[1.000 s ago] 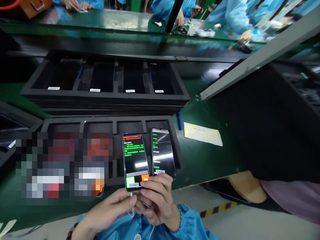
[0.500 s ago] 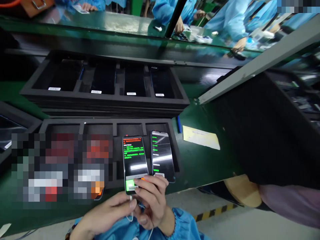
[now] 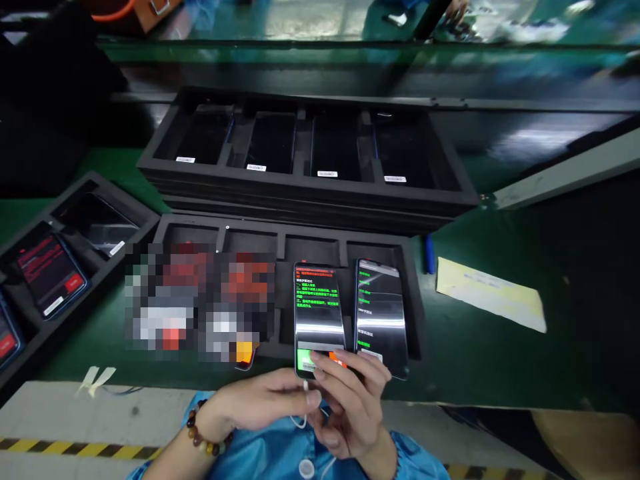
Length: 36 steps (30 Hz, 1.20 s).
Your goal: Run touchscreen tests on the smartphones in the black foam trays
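- Head view, middle: a slim black smartphone with red and green text on its screen (image 3: 319,323) lies over the third compartment from the left of a dark grey foam tray (image 3: 418,307), its bottom edge toward the person.
- Head view, left hand (image 3: 265,402): thumb and forefinger are together, clamped on the plug of a thin white cable (image 3: 306,385) at that phone's bottom edge; a bracelet of brown beads (image 3: 207,437) circles the wrist.
- Head view, right hand (image 3: 355,403): the fingers are bent and slightly apart, reaching across the green and orange-red buttons on the screen; whether the fingertips press it cannot be told.
- Head view, just right of the first phone: a second black smartphone with a green and white list (image 3: 381,320) lies in the tray's rightmost compartment, partly behind the right fingers. Pixelation covers much of the two left compartments.
- Head view, behind: a stack of dark foam trays (image 3: 295,185) carries four dark-screened phones with white labels.
- Head view, sides: a blue pen (image 3: 430,255) and a pale yellow paper slip (image 3: 493,295) lie to the right on the green tabletop (image 3: 500,367); an angled dark foam tray (image 3: 125,199) bearing phones stands left.
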{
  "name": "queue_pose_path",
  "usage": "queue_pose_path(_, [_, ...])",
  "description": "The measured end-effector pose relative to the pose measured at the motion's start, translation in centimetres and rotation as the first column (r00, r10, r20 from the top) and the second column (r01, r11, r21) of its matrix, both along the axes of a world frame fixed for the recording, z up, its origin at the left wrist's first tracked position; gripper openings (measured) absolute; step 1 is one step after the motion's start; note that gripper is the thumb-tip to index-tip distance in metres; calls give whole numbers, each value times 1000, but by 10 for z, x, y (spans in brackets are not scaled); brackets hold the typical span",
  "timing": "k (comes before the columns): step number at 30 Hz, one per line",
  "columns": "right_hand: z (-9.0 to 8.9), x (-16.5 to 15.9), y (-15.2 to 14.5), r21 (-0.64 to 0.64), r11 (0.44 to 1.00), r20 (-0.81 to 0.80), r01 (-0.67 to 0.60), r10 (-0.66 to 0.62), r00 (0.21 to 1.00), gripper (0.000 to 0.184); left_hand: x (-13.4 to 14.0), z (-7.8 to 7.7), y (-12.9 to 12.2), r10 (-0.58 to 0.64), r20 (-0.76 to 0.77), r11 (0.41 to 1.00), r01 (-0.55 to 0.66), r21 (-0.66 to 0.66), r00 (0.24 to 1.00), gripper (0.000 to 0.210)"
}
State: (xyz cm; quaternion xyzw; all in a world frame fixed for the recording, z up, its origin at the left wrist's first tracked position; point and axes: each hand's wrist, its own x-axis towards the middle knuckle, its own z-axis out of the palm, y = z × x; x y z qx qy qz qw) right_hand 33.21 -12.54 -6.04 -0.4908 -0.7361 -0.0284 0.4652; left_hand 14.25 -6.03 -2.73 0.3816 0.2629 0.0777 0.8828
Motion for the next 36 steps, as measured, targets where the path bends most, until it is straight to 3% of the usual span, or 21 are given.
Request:
queue_pose_path(8, [0, 0, 1, -7, 999, 24, -44, 45, 999, 54, -2, -8, -2, -13, -16, 1000, 13, 16, 1000, 68])
queue_pose_path(12, [1, -1, 3, 8, 999, 25, -43, 43, 999, 53, -2, -3, -1, -10, -50, 999, 11, 38, 999, 68])
queue_pose_path(16, [0, -2, 3, -4, 999, 41, -39, 39, 998, 55, -1, 4, -11, 124, -65, 992, -126, -20, 990, 62])
queue_pose_path(20, [-3, -1, 0, 28, 1000, 6, 3, -3, 1000, 55, 2, 5, -32, 290, -132, 939, -309, -153, 948, 59])
queue_pose_path(24, [-6, 0, -2, -5, 1000, 1, -3, 3, 1000, 55, 21, 7, -50, 430, -292, 869, -479, -121, 854, 73])
queue_pose_path(26, [-8, -1, -3, -6, 1000, -20, 7, -7, 1000, 55, 34, 6, -57, 462, -327, 832, -531, -162, 824, 80])
queue_pose_path(28, [-8, 0, -4, -9, 1000, -38, 12, -12, 999, 53, 40, 5, -62, 442, -299, 833, -511, -214, 846, 84])
queue_pose_path(31, [4, 3, -4, -35, 999, -89, 0, -3, 996, 45, 25, 5, -64, 444, -265, 845, -499, -194, 856, 81])
queue_pose_path(34, [37, 9, 5, -144, 985, -122, -97, 79, 989, 26, -15, 10, -59, 543, -317, 809, -586, -53, 778, 72])
queue_pose_path(36, [63, 13, 23, -291, 934, -69, -207, 196, 978, 20, -46, 16, -56, 599, -368, 785, -612, 97, 711, 68])
